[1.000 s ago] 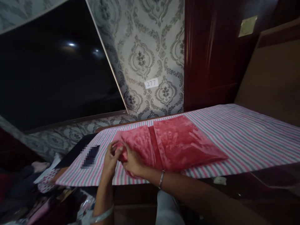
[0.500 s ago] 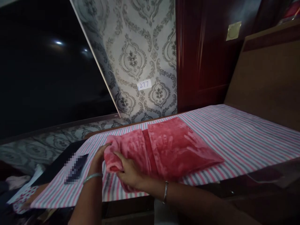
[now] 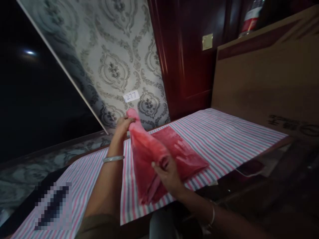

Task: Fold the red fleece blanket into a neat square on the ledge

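Observation:
A folded red plush cloth (image 3: 189, 152) lies on the striped sheet (image 3: 219, 132), its right part flat. Its left part is raised off the sheet in a slanting fold. At the far end of this fold, my left hand (image 3: 124, 124) is closed around a bunched pink corner, close to the wall. My right hand (image 3: 169, 176) grips the near end of the fold, thumb on the left side and fingers partly hidden. Whether the cloth is a garment or a blanket I cannot tell.
Behind the table stands a patterned wall with a paper label (image 3: 131, 96) reading 277. A large dark screen (image 3: 37, 99) is at the left. A cardboard box (image 3: 261, 79) rises at the right, with a bottle (image 3: 251, 20) behind its top edge. A blurred dark patch (image 3: 53, 205) lies front left.
Both hands have lifted the cloth's left part and brought it rightward over the flat part. My hands have moved apart, left to the far end, right to the near end. The view has shifted right.

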Motion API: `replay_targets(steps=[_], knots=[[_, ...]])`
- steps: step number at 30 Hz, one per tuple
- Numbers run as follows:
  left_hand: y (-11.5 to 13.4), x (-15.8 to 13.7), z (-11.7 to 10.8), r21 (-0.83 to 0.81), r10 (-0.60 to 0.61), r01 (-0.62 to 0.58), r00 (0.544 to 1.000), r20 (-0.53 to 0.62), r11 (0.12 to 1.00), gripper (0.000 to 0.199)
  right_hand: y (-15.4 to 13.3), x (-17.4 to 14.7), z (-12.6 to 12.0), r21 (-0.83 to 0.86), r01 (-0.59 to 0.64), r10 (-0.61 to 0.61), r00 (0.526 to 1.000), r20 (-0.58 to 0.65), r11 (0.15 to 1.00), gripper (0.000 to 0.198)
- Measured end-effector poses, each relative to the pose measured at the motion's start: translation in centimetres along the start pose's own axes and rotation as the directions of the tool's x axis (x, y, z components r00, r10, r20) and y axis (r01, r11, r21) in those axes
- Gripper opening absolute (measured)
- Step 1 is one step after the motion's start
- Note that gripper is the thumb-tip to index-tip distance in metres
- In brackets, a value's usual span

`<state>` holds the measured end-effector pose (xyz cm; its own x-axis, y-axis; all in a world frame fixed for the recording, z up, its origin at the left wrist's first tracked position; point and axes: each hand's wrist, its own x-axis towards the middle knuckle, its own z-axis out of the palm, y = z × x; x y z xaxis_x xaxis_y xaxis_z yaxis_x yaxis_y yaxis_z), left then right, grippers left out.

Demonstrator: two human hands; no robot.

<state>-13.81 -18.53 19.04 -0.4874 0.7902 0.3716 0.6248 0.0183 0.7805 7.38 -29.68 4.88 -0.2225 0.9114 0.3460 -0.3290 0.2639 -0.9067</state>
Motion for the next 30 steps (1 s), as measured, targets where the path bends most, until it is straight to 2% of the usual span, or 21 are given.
replay_targets(steps=[1, 3, 4, 6, 8, 10, 12, 15, 18, 22, 26, 30], knots=[[1.0, 0.3, 3.1, 0.110, 0.051, -0.060, 0.995, 0.085, 0.992, 0.032, 0.5, 0.2, -2.0, 0.042, -0.029, 0.033, 0.994, -0.108, 0.999, 0.045], [1.9, -0.1, 9.3, 0.166, 0.072, -0.109, 0.974, 0.215, 0.980, 0.026, 1.8, 0.1, -6.0, 0.115, -0.109, 0.135, 0.959, -0.251, 0.987, 0.048], [1.7, -0.6, 12.2, 0.181, 0.072, -0.126, 0.957, 0.279, 0.975, 0.023, 2.5, -0.1, -7.9, 0.150, -0.167, 0.203, 0.943, -0.263, 0.974, 0.049], [0.6, -1.9, 16.8, 0.224, 0.050, -0.154, 0.910, 0.411, 0.962, 0.017, 3.5, -0.6, -11.2, 0.266, -0.259, 0.319, 0.923, -0.214, 0.929, 0.050], [-1.2, -2.9, 19.4, 0.264, 0.033, -0.187, 0.868, 0.496, 0.946, 0.013, 4.0, -1.0, -13.9, 0.387, -0.316, 0.401, 0.902, -0.161, 0.866, 0.060], [-3.0, -3.0, 20.2, 0.297, 0.035, -0.219, 0.852, 0.522, 0.929, 0.010, 3.9, -1.0, -15.7, 0.446, -0.381, 0.477, 0.871, -0.121, 0.810, 0.074], [-4.2, -2.1, 19.8, 0.332, 0.049, -0.242, 0.866, 0.498, 0.912, 0.014, 3.5, -0.5, -16.9, 0.417, -0.462, 0.534, 0.843, -0.068, 0.783, 0.078], [-5.3, 0.1, 19.0, 0.383, 0.069, -0.257, 0.895, 0.441, 0.887, 0.026, 3.3, 0.8, -17.9, 0.300, -0.501, 0.527, 0.850, -0.006, 0.812, 0.081], [-5.9, 1.9, 19.1, 0.399, 0.067, -0.258, 0.899, 0.433, 0.880, 0.030, 4.3, 1.9, -18.2, 0.154, -0.437, 0.439, 0.898, 0.022, 0.886, 0.086], [-6.9, 3.4, 20.6, 0.386, 0.038, -0.231, 0.893, 0.448, 0.893, 0.025, 6.5, 2.3, -18.2, -0.014, -0.214, 0.214, 0.977, 0.002, 0.977, 0.082], [-7.5, 4.8, 21.6, 0.348, 0.022, -0.196, 0.895, 0.445, 0.917, 0.015, 6.8, 2.2, -18.2, -0.054, -0.158, 0.160, 0.987, 0.037, 0.986, 0.075], [-7.5, 6.3, 22.0, 0.268, 0.075, -0.186, 0.924, 0.374, 0.945, 0.020, 5.4, 2.7, -18.5, -0.054, -0.175, 0.176, 0.984, 0.013, 0.983, 0.070]])
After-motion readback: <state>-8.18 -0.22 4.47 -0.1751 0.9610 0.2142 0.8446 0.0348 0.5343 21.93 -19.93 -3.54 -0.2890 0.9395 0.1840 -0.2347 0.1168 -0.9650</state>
